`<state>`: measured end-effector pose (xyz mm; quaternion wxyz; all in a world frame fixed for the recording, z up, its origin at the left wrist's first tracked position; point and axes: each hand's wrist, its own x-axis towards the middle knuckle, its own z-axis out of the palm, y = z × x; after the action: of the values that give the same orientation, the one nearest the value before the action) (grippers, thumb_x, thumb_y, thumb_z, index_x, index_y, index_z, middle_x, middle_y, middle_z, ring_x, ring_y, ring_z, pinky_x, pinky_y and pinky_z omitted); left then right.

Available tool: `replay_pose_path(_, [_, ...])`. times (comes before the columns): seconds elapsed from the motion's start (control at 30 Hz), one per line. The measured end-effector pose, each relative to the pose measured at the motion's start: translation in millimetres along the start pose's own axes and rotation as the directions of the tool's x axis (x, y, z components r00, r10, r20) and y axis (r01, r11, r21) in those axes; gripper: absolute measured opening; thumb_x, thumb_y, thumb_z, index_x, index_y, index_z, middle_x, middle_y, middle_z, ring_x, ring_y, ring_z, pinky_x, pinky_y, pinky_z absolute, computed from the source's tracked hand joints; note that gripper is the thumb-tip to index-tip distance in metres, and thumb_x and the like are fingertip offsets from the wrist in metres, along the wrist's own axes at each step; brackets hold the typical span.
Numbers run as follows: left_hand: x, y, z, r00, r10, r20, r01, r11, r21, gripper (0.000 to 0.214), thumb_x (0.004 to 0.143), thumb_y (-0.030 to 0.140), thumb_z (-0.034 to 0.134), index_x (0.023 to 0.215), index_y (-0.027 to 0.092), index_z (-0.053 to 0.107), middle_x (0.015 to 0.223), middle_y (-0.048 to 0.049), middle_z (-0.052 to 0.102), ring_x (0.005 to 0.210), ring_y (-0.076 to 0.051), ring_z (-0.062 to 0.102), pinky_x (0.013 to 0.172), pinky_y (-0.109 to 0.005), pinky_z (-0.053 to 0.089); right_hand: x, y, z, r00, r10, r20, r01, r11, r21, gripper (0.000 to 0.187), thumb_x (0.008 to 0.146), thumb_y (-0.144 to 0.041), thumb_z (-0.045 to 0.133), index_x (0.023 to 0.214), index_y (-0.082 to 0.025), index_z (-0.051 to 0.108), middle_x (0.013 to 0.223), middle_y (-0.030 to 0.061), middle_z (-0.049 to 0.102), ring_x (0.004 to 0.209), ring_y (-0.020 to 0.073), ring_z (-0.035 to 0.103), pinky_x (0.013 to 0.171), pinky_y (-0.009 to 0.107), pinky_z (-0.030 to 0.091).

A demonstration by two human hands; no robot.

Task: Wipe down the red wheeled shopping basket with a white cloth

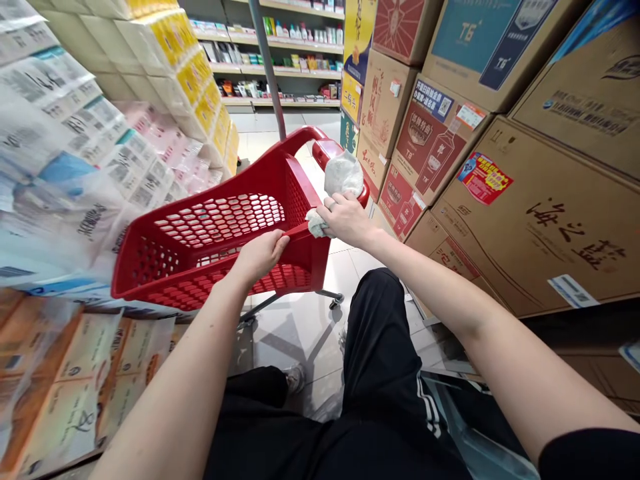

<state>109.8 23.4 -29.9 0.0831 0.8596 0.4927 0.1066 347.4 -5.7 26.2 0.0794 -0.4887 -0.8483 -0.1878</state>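
Observation:
A red plastic shopping cart (295, 175) with perforated walls stands in front of me, its basket pointing left. My left hand (260, 255) is closed over the near rim of the basket. My right hand (347, 217) is wrapped round a crumpled whitish cloth (344, 173), pressed on the basket's corner beside the handle. Part of the cloth spreads up over the red handle, and another part pokes out left of my fingers. Where exactly the cloth touches the rim is hidden by my right hand.
Wrapped tissue packs (190, 73) are stacked on the left, above orange-and-white packs (75, 380). Cardboard cartons (565, 220) rise close on the right. A grey pole (267, 63) stands behind the cart. Shelves of bottles (300, 32) line the back. Pale tiles (320, 333) cover the floor.

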Motion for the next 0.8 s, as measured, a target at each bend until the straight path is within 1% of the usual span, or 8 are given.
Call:
replay_pose_path(0.17, [-0.5, 10.0, 2.7, 0.999, -0.014, -0.037, 0.015, 0.999, 0.029, 0.044, 0.093, 0.049, 0.019, 0.097, 0.022, 0.053, 0.090, -0.0056, 0.064, 0.082, -0.020, 0.058, 0.062, -0.027, 0.035, 8.2, -24.9, 2.4, 0.987, 0.160, -0.021, -0.160, 0.987, 0.014, 0.036, 0.086, -0.042, 0.052, 0.102, -0.009, 0.055, 0.102, 0.0180, 0.059, 0.098, 0.0320, 0.047, 0.087, 0.047, 0.029])
replay_pose_path(0.3, [-1.6, 15.5, 2.3, 0.999, -0.035, -0.027, 0.036, 0.999, 0.038, 0.046, 0.094, 0.050, 0.018, 0.099, 0.021, 0.054, 0.091, -0.0058, 0.064, 0.085, -0.020, 0.059, 0.064, -0.027, 0.036, 10.7, -31.8, 3.0, 0.982, 0.188, -0.024, -0.188, 0.982, 0.013, 0.039, 0.087, -0.044, 0.049, 0.101, -0.008, 0.055, 0.101, 0.0184, 0.059, 0.097, 0.0326, 0.048, 0.086, 0.046, 0.030])
replay_pose_path(0.4, [-2.4, 16.1, 1.0, 0.999, -0.027, -0.023, 0.028, 0.999, 0.041, 0.048, 0.093, 0.051, 0.017, 0.095, 0.021, 0.054, 0.087, -0.0056, 0.063, 0.082, -0.020, 0.058, 0.064, -0.027, 0.035, 11.8, -27.6, 0.9, 0.993, 0.119, -0.005, -0.119, 0.993, -0.015, 0.033, 0.090, -0.035, 0.043, 0.102, -0.006, 0.056, 0.100, 0.0199, 0.060, 0.096, 0.0327, 0.050, 0.083, 0.045, 0.032])
replay_pose_path(0.53, [-2.9, 12.0, -1.6, 1.000, -0.015, 0.024, 0.015, 1.000, -0.007, 0.049, 0.091, 0.056, 0.019, 0.091, 0.023, 0.055, 0.082, -0.0034, 0.063, 0.076, -0.019, 0.058, 0.062, -0.027, 0.034, 11.3, -13.3, -5.0, 0.994, -0.067, 0.090, 0.068, 0.998, -0.011, 0.029, 0.092, -0.018, 0.032, 0.099, -0.005, 0.057, 0.099, 0.0211, 0.061, 0.095, 0.0309, 0.055, 0.080, 0.042, 0.035])
replay_pose_path(0.6, [-3.1, 9.5, -2.8, 0.997, -0.037, 0.060, 0.038, 0.999, -0.014, 0.051, 0.090, 0.059, 0.018, 0.089, 0.024, 0.055, 0.080, -0.0024, 0.063, 0.072, -0.019, 0.058, 0.059, -0.026, 0.033, 10.8, -4.6, -9.5, 0.982, -0.114, 0.149, 0.112, 0.993, 0.022, 0.030, 0.093, -0.019, 0.031, 0.100, -0.006, 0.057, 0.101, 0.0210, 0.062, 0.095, 0.0302, 0.057, 0.080, 0.041, 0.037])
replay_pose_path(0.63, [-3.2, 8.7, -3.4, 0.996, -0.048, 0.075, 0.049, 0.999, -0.013, 0.051, 0.090, 0.060, 0.018, 0.088, 0.024, 0.054, 0.079, -0.0021, 0.064, 0.071, -0.019, 0.058, 0.058, -0.026, 0.032, 11.3, -0.7, -12.2, 0.979, -0.105, 0.177, 0.100, 0.994, 0.041, 0.031, 0.094, -0.022, 0.032, 0.101, -0.006, 0.057, 0.101, 0.0205, 0.063, 0.094, 0.0299, 0.058, 0.080, 0.040, 0.038])
replay_pose_path(0.7, [-3.4, 8.3, -4.1, 0.994, -0.060, 0.094, 0.061, 0.998, -0.008, 0.052, 0.089, 0.062, 0.017, 0.087, 0.025, 0.054, 0.079, -0.0018, 0.064, 0.072, -0.019, 0.058, 0.057, -0.026, 0.031, 15.6, 5.2, -18.3, 0.975, 0.002, 0.220, -0.019, 0.997, 0.075, 0.034, 0.096, -0.030, 0.030, 0.105, -0.007, 0.055, 0.098, 0.0185, 0.065, 0.091, 0.0285, 0.061, 0.077, 0.038, 0.041])
replay_pose_path(0.8, [-3.9, 10.8, -4.2, 0.993, -0.062, 0.101, 0.063, 0.998, -0.004, 0.053, 0.089, 0.062, 0.015, 0.089, 0.025, 0.054, 0.081, -0.0020, 0.065, 0.074, -0.019, 0.059, 0.058, -0.026, 0.032, 30.6, 7.9, -26.9, 0.931, 0.309, 0.194, -0.330, 0.940, 0.086, 0.037, 0.099, -0.035, 0.024, 0.112, -0.012, 0.050, 0.098, 0.0156, 0.066, 0.088, 0.0259, 0.064, 0.074, 0.034, 0.044])
